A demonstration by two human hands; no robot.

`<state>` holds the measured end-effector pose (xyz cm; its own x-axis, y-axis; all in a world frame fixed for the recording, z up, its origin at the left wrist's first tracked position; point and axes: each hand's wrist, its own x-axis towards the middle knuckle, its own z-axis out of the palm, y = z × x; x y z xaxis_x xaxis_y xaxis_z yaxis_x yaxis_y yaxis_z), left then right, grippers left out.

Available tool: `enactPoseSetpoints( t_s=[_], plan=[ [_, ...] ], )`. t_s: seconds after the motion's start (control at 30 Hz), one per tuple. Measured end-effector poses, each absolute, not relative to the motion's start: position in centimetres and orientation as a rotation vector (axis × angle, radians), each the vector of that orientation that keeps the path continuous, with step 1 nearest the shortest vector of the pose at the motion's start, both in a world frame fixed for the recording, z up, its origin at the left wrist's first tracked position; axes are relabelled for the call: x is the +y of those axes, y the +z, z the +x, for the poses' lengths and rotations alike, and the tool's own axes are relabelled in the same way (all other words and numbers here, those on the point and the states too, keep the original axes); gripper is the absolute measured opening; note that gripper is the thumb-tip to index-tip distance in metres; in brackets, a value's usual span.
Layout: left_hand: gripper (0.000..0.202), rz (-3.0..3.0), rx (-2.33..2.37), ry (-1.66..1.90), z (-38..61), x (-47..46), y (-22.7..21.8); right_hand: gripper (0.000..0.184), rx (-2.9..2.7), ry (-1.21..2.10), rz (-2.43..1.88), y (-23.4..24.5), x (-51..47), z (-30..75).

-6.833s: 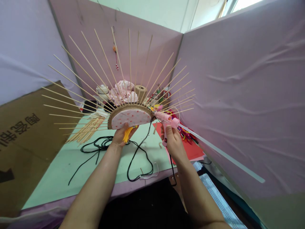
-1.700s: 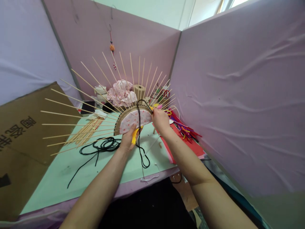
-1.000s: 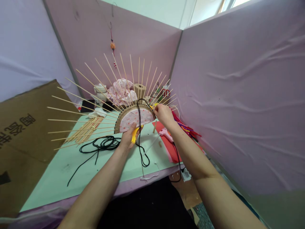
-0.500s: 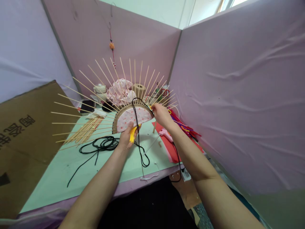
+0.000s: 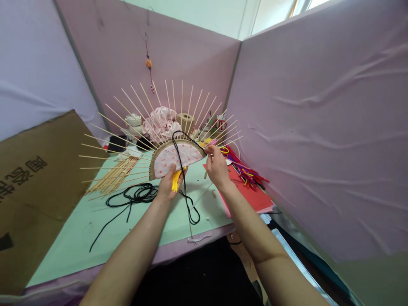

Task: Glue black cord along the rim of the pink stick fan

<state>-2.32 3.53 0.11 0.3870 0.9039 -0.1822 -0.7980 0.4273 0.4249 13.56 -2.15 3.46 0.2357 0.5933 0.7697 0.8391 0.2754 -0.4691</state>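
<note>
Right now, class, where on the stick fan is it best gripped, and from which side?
I'd pinch the fabric half-disc at its straight lower edge, from below, as the left hand does: the sticks fan from the curved rim, leaving only that edge free.

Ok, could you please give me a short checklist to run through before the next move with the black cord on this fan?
1. Left hand has a firm grip on the fan base, at its lower edge by the yellow tassel: ok.
2. Right hand pinches the black cord at the base's right corner: ok.
3. Cord lies over the base's curved rim: ok.
4. Cord is clear of the sticks: cannot tell.
5. Hanging slack is free of the cord coil on the table: cannot tell.
</note>
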Motion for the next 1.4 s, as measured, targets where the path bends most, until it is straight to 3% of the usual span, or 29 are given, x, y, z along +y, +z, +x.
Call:
enactPoseSetpoints(
  t_s=[0.8,1.4],
  plan=[
    [0.008,0.381,0.417,1.108,-2.30,3.30,0.00,0.022,-1.380,-0.234,-1.379,3.76,-1.98,12.90],
    [0.012,0.358,0.400,1.105,-2.25,3.46,-0.15,0.020,-1.348,-0.288,-1.304,4.21,-1.88,12.60]
  ],
)
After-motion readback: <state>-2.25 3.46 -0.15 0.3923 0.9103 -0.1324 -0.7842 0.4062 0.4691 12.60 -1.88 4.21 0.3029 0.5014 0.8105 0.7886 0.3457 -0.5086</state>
